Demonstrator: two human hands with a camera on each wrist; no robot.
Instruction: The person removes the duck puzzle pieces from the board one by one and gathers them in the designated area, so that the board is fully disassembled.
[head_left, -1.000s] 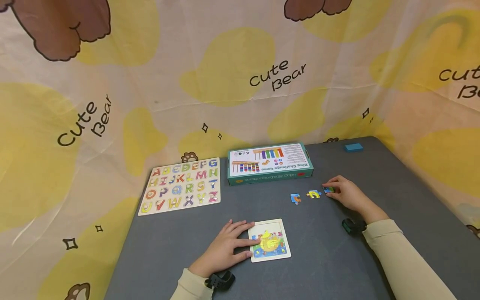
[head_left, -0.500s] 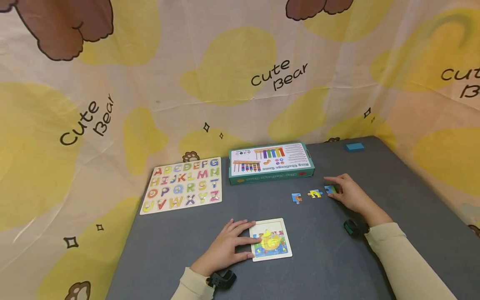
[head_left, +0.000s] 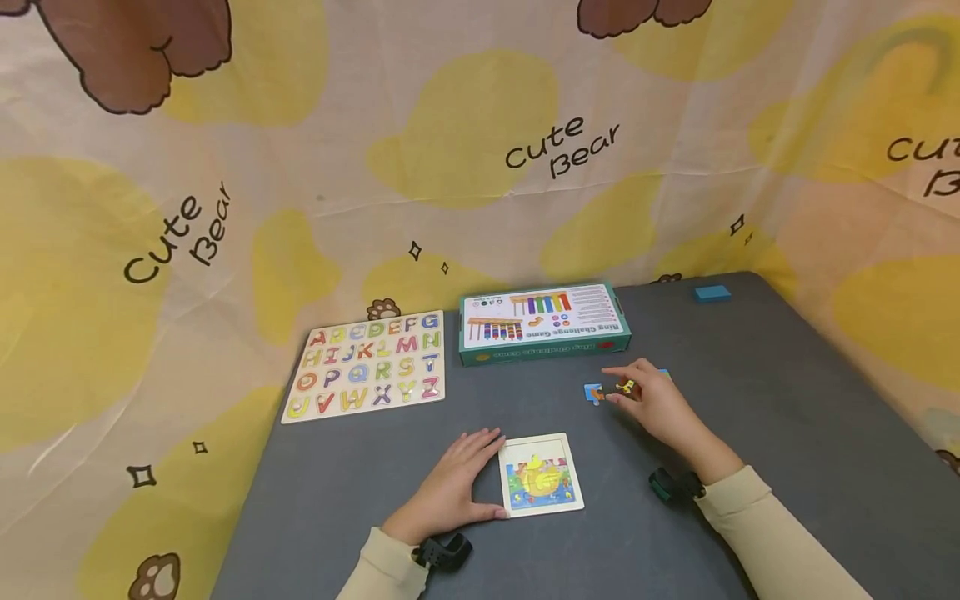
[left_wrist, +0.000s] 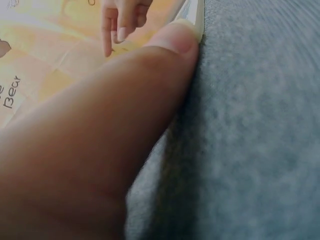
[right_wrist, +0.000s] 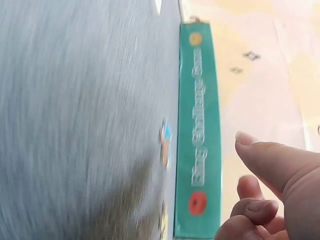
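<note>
In the head view my left hand (head_left: 452, 486) lies at the left edge of a square duck jigsaw board (head_left: 542, 475). Its thumb and fingertips touch the pale frame, and the left wrist view has the thumb (left_wrist: 170, 42) right at the frame's edge. My right hand (head_left: 660, 410) hovers over loose jigsaw pieces, thumb and index finger apart with nothing between them. A blue-and-orange piece (head_left: 593, 393) lies just left of its fingertips. Behind the fingers shows a yellow piece (head_left: 625, 387). The hand mostly hides a blue-green piece (head_left: 664, 372).
A wooden alphabet board (head_left: 367, 367) lies at the back left of the grey table (head_left: 360, 483). Beside it is a green Ring Challenge Game box (head_left: 544, 323). A small blue block (head_left: 712, 293) sits at the far right corner, before a printed cloth backdrop (head_left: 465, 125).
My right hand has left the blue-green piece and moved left over the other two pieces. The left hand's fingers have drawn back from the picture to the board's edge.
</note>
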